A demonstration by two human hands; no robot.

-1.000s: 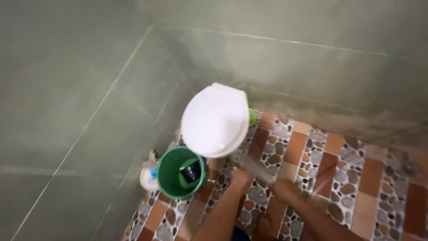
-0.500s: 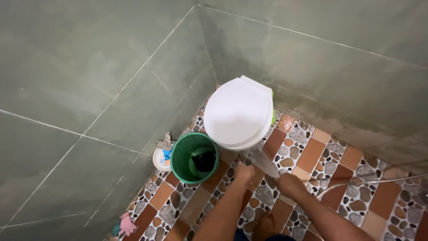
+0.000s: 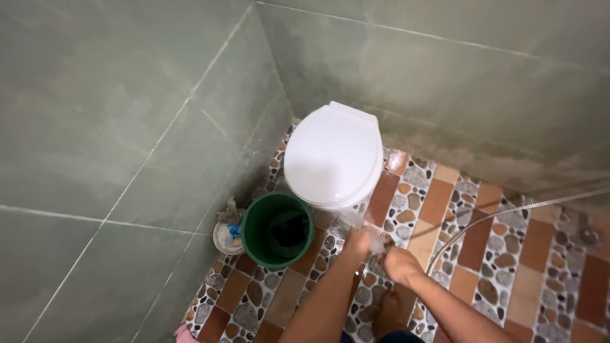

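Green tiled walls (image 3: 127, 127) meeting at a far corner; patterned pebble-and-brick floor (image 3: 508, 267) below. White toilet (image 3: 333, 155), lid shut, in that corner. Green bucket (image 3: 277, 230) just left and nearer, touching the bowl's front. Thin hose (image 3: 495, 216) curving across from the right. Left hand (image 3: 357, 241) and right hand (image 3: 399, 263) close together below the bowl, closed around something small and blurred; impossible to identify.

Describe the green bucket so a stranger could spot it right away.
Find the white toilet in the corner of the green tiled walls. Just beside its front, toward the left wall, the green bucket stands on the pebble-patterned floor. It is the only round, open, green container there.
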